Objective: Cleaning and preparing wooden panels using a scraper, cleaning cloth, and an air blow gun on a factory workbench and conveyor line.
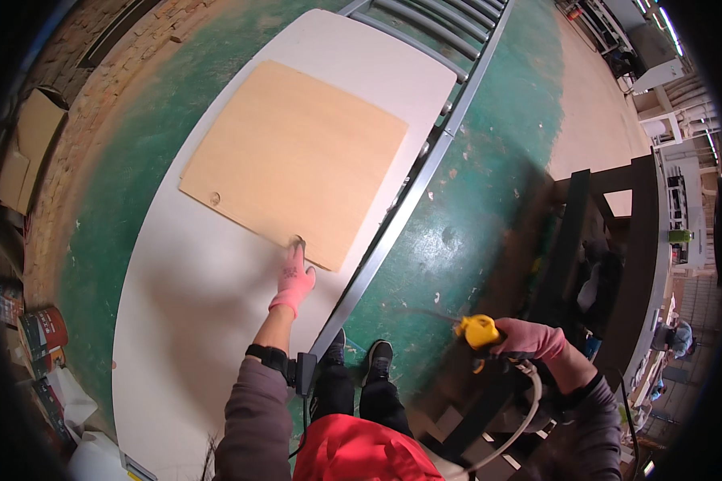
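A light wood-coloured panel [297, 156] lies flat on a larger white board [180, 321]. Near its close edge is a round recess [215, 198], and a second one is partly covered by my fingertips. My left hand [295, 282], in a pink glove with dark fingertips, pinches the panel's near edge at that recess. Out to the right, away from the board, my right hand [533, 341] is wrapped round a yellow air blow gun [480, 331]. Its thin nozzle points left, and a pale hose [529, 401] hangs from it.
The white board rests on a metal roller conveyor [433, 28] with a steel side rail [405, 204]. Green floor [449, 232] lies to the right, with a dark frame [634, 240] beyond. Cardboard [32, 148] and a bucket [44, 333] stand at the left.
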`<move>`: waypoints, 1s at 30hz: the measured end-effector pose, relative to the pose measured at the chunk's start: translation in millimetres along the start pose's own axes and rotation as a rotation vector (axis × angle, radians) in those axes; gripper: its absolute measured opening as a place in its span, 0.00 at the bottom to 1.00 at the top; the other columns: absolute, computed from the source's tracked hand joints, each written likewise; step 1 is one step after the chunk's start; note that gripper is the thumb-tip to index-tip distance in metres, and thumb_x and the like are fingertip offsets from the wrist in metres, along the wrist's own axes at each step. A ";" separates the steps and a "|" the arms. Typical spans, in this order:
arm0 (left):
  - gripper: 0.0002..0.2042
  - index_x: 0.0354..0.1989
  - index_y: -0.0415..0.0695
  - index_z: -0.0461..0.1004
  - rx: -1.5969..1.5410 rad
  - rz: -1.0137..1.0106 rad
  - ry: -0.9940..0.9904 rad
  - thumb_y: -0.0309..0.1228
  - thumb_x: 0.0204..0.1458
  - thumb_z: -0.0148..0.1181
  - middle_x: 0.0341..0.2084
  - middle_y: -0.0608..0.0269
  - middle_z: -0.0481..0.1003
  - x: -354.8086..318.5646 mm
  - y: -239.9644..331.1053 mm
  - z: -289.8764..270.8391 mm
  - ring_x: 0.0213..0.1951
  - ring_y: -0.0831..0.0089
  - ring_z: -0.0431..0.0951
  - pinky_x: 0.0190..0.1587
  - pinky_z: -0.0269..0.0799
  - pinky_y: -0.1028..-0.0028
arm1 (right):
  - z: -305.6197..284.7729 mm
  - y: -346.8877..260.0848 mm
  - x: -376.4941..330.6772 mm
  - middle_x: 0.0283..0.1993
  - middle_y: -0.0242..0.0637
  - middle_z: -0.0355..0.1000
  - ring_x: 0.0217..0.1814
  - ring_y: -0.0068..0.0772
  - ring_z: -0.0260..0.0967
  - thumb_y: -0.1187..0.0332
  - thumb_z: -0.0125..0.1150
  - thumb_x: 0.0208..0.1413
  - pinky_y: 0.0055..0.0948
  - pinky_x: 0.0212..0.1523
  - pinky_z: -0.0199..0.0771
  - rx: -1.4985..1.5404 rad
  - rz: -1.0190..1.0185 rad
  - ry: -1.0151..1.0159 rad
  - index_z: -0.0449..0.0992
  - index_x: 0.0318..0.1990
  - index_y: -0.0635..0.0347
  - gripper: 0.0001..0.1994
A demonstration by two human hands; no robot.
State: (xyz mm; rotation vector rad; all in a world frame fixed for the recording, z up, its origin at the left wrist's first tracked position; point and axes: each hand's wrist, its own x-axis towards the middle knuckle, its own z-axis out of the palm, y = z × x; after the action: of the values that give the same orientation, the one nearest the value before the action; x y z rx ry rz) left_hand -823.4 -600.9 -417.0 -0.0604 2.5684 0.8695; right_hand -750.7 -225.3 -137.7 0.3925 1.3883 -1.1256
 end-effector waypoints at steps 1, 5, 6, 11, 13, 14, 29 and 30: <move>0.31 0.57 0.36 0.51 -0.066 0.011 -0.001 0.31 0.43 0.53 0.58 0.41 0.51 -8.5 2.0 5.9 0.58 0.51 0.54 0.58 0.54 0.65 | -4.9 15.9 -1.9 0.44 0.32 0.71 0.48 0.23 0.64 0.79 0.56 0.46 0.24 0.51 0.63 -0.140 -0.036 0.027 0.67 0.49 0.63 0.19; 0.30 0.56 0.35 0.54 -0.198 -0.003 -0.005 0.31 0.42 0.53 0.56 0.41 0.54 -45.0 8.6 25.6 0.57 0.50 0.56 0.57 0.55 0.63 | 3.5 59.6 -12.5 0.49 0.32 0.68 0.51 0.25 0.63 0.81 0.55 0.45 0.24 0.55 0.58 -0.066 -0.221 0.326 0.64 0.52 0.64 0.22; 0.30 0.56 0.35 0.54 -0.198 -0.011 -0.002 0.31 0.42 0.53 0.56 0.41 0.54 -55.0 11.1 31.1 0.57 0.50 0.56 0.57 0.55 0.63 | 6.0 53.8 -10.1 0.49 0.32 0.68 0.51 0.25 0.63 0.81 0.55 0.45 0.24 0.55 0.58 -0.070 -0.220 0.320 0.64 0.52 0.64 0.22; 0.30 0.56 0.37 0.55 -0.164 0.018 0.009 0.30 0.41 0.54 0.54 0.44 0.56 -94.0 7.0 52.9 0.54 0.49 0.58 0.57 0.54 0.61 | 49.1 2.8 69.7 0.34 0.38 0.71 0.33 0.25 0.69 0.70 0.58 0.47 0.27 0.35 0.68 -0.307 -0.242 0.388 0.65 0.50 0.62 0.21; 0.28 0.55 0.37 0.57 -0.177 0.050 0.038 0.30 0.42 0.54 0.53 0.44 0.57 -109.9 -3.8 58.8 0.53 0.48 0.58 0.57 0.54 0.61 | 64.4 -35.2 97.0 0.24 0.42 0.70 0.19 0.31 0.68 0.67 0.57 0.48 0.30 0.25 0.68 -0.335 -0.250 0.488 0.66 0.46 0.61 0.17; 0.28 0.55 0.37 0.57 -0.184 0.063 0.034 0.30 0.42 0.54 0.53 0.44 0.57 -116.9 -5.0 62.2 0.53 0.48 0.58 0.57 0.54 0.61 | 60.6 -39.9 110.3 0.24 0.43 0.70 0.18 0.31 0.68 0.67 0.57 0.48 0.31 0.24 0.67 -0.281 -0.269 0.560 0.66 0.43 0.62 0.15; 0.25 0.52 0.48 0.64 -1.949 -0.793 -0.021 0.48 0.48 0.55 0.49 0.62 0.67 -153.5 -51.2 51.9 0.50 0.66 0.68 0.50 0.65 0.64 | 80.5 -20.7 163.0 0.29 0.43 0.73 0.31 0.35 0.70 0.70 0.56 0.45 0.32 0.33 0.67 -0.344 -0.199 0.315 0.68 0.42 0.62 0.15; 0.24 0.52 0.49 0.64 -1.906 -0.857 -0.018 0.46 0.48 0.56 0.48 0.63 0.68 -153.1 -55.5 52.7 0.49 0.67 0.69 0.49 0.66 0.64 | 83.0 -17.5 163.9 0.29 0.43 0.73 0.31 0.36 0.70 0.70 0.56 0.45 0.32 0.33 0.67 -0.330 -0.198 0.336 0.68 0.42 0.63 0.15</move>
State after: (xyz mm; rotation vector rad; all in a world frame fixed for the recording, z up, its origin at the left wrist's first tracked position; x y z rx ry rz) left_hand -654.6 -628.8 -423.8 -1.4054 0.5785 2.2594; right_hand -750.1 -363.3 -260.3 0.2134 1.9096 -0.9917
